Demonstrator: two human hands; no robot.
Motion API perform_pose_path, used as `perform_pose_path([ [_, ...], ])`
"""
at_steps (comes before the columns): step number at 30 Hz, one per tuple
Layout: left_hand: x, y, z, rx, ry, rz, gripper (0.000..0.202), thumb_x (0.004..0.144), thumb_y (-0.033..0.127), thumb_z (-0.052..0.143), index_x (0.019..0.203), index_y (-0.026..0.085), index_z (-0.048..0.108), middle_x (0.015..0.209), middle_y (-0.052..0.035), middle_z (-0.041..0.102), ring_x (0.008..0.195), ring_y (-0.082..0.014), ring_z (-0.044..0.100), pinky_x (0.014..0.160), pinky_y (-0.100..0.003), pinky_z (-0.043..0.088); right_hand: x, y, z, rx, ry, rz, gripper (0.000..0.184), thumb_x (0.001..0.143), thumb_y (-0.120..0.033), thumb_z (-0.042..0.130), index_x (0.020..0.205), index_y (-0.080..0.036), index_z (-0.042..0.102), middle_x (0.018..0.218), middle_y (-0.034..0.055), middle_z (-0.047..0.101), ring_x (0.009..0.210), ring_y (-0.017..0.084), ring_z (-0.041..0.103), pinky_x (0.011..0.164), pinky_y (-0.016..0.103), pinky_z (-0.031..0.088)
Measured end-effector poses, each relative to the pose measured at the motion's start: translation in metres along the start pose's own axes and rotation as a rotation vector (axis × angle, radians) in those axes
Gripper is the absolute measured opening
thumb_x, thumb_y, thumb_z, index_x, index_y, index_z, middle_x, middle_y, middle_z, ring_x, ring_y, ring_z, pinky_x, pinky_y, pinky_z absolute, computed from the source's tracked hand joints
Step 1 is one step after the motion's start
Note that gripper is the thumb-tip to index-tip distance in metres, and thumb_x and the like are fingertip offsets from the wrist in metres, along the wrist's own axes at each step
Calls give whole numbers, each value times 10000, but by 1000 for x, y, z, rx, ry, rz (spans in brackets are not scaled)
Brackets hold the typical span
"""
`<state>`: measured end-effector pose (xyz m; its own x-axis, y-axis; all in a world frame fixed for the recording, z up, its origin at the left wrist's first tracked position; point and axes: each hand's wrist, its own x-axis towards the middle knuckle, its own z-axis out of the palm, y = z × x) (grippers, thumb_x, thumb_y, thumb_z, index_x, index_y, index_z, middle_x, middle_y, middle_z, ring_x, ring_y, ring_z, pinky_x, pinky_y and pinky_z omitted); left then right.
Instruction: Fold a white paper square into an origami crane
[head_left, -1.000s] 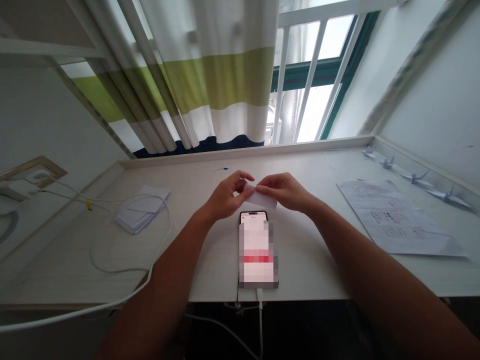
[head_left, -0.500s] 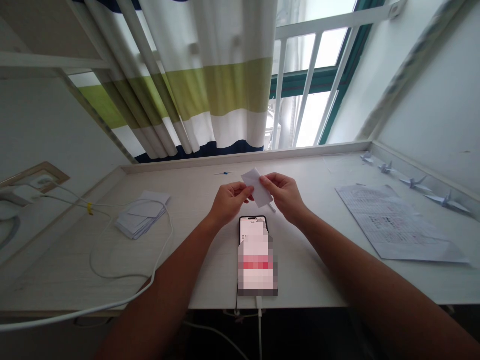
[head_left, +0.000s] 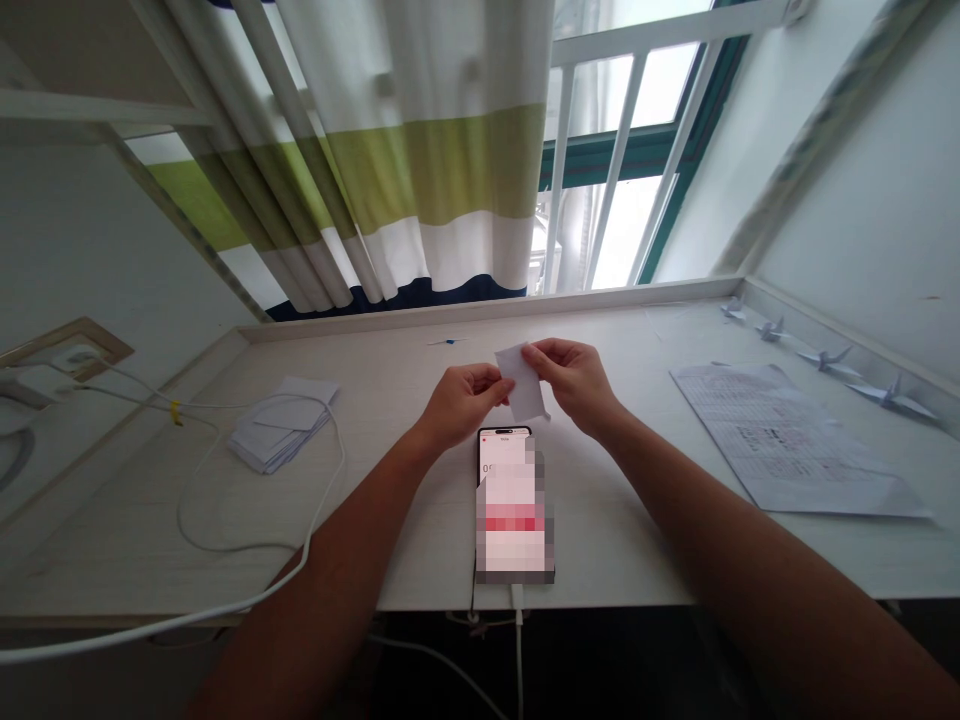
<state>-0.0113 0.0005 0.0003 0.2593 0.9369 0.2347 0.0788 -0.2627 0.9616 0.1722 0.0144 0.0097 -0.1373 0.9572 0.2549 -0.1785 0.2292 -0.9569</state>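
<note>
A small folded piece of white paper (head_left: 523,386) is held up above the desk, between both hands. My left hand (head_left: 469,400) pinches its left edge between thumb and fingers. At its upper right, my right hand (head_left: 574,380) grips the paper with thumb and bent fingers. The fingers behind the sheet are partly hidden. Just below the hands lies a phone (head_left: 504,450) with its screen lit and partly blurred out, plugged into a white cable (head_left: 518,640).
Loose white papers (head_left: 281,430) lie at the left under a looping white cable (head_left: 343,440). Written sheets (head_left: 787,440) lie at the right. Several folded paper cranes (head_left: 825,358) line the right edge. A small blue-centred item (head_left: 450,342) sits at the back of the desk (head_left: 600,560).
The paper has turned a little and now stands more upright, still in both hands. The whole view has shifted slightly.
</note>
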Motion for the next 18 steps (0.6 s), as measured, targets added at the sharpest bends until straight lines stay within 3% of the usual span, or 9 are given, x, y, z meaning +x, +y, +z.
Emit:
perform_pose_path([
  [12, 1, 1, 0, -60, 61, -23, 306, 714, 407, 880, 819, 142, 772, 755, -59, 767, 687, -165, 692, 706, -313, 572, -1, 1, -1, 22, -36, -21, 449, 736, -601, 845, 836, -170, 764, 792, 55, 743, 754, 187, 667, 697, 334, 557],
  [18, -1, 2, 0, -8, 39, -8, 294, 753, 420, 845, 826, 144, 775, 747, -57, 756, 684, -158, 668, 685, -300, 547, -1, 1, -1, 19, -23, -22, 451, 753, -607, 829, 831, -168, 763, 780, 53, 732, 754, 185, 656, 712, 339, 550],
])
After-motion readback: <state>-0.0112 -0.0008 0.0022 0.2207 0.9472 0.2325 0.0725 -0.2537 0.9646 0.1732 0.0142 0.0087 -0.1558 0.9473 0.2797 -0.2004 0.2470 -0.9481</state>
